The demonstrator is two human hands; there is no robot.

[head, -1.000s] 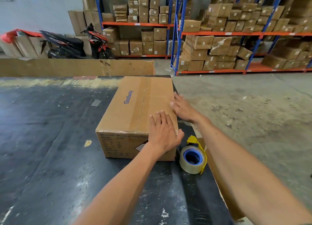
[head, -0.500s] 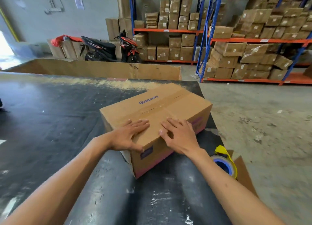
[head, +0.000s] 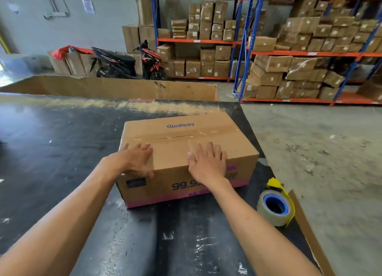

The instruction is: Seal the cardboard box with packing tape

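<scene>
Both the left hand [head: 134,160] and right hand [head: 207,162] lie flat, unclenched, on the box [head: 175,151]; its seam seems taped. Next: probably reach the tape roll [head: 273,207].

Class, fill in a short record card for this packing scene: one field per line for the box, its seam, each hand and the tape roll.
box: cardboard box, marked Glodway, on the dark table
seam: clear tape already along the top seam
left hand: flat on the box's near left corner, empty
right hand: flat over the box's near top edge, empty
tape roll: on the table right of the box, untouched
</scene>
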